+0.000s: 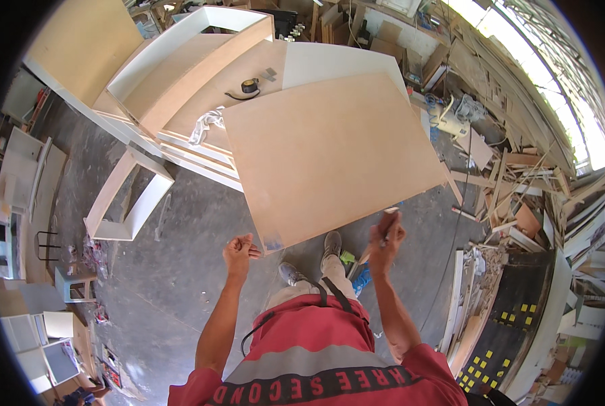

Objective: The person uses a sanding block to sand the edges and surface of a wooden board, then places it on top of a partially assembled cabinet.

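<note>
A large light-brown wooden panel (336, 145) lies in front of me, its near left corner smudged grey. Beside that corner is my left hand (239, 253), its fingers loosely bent and partly apart, with nothing visible in them. My right hand (386, 249) is raised at the panel's near right edge and grips a small brown block (387, 220); its exact kind is not clear. A tape measure (249, 86) and a crumpled white cloth (207, 124) lie beyond the panel's left side.
Under the panel stands a white-edged wooden frame structure (201, 159). An open box frame (128, 196) rests on the floor at left. Scrap wood (519, 196) piles up on the right, near a cream tank (449, 122). Something blue (362, 280) lies by my feet. A cable (444, 284) crosses the floor.
</note>
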`<act>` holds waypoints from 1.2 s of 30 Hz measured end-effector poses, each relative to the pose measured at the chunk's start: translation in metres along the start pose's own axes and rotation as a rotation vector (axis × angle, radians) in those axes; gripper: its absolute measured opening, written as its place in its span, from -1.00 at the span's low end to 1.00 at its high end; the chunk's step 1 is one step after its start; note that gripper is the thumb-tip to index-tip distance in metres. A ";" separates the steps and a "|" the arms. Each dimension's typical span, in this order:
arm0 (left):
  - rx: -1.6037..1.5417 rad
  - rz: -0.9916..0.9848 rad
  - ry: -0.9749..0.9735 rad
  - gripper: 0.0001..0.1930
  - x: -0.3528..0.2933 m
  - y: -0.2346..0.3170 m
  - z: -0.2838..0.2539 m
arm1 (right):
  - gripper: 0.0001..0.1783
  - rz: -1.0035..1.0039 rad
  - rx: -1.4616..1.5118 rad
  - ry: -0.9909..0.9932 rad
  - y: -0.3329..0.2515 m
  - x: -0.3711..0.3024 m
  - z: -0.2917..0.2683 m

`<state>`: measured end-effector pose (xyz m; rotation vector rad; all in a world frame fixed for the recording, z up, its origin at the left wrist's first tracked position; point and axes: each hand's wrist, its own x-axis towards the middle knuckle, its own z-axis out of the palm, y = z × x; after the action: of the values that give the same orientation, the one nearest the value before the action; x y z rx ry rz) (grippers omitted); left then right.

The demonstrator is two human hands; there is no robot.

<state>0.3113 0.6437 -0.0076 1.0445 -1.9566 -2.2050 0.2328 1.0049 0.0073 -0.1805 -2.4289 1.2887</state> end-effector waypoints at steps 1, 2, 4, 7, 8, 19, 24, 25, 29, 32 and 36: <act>0.120 0.076 0.035 -0.81 0.000 0.007 0.007 | -0.13 -0.061 -0.006 -0.050 -0.007 -0.002 0.005; 0.240 0.153 0.075 -0.82 0.001 0.011 0.010 | -0.12 -0.123 -0.011 -0.101 -0.016 -0.002 0.011; 0.316 0.198 0.056 -0.81 0.011 0.009 0.013 | -0.10 -0.197 -0.034 -0.175 -0.032 -0.001 0.018; 0.233 0.137 0.085 -0.82 0.026 -0.005 0.009 | -0.09 -0.213 -0.103 -0.203 -0.036 -0.002 0.021; 0.176 0.100 0.097 -0.82 0.028 -0.006 0.007 | -0.07 -0.217 -0.106 -0.181 -0.032 -0.002 0.019; 0.579 0.158 -0.020 -0.73 0.030 0.018 0.015 | -0.07 0.178 -0.222 0.150 0.055 -0.029 -0.065; 0.909 0.309 0.059 -0.65 0.060 0.010 0.014 | -0.07 0.271 -0.316 0.267 0.091 -0.060 -0.086; 0.962 0.386 0.105 -0.63 0.061 0.004 0.016 | -0.07 0.308 -0.326 0.278 0.095 -0.069 -0.092; 0.953 0.428 0.107 -0.60 0.052 0.013 0.027 | -0.06 0.510 -0.369 0.317 0.112 -0.107 -0.113; 0.769 0.270 0.077 -0.59 0.053 0.014 0.015 | -0.06 0.575 -0.395 0.337 0.121 -0.123 -0.115; 0.710 0.294 0.008 -0.58 0.061 0.002 0.014 | -0.06 0.596 -0.436 0.370 0.133 -0.102 -0.118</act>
<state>0.2567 0.6294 -0.0346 0.7098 -2.7495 -1.3708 0.3635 1.1422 -0.0701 -1.2196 -2.3581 0.7924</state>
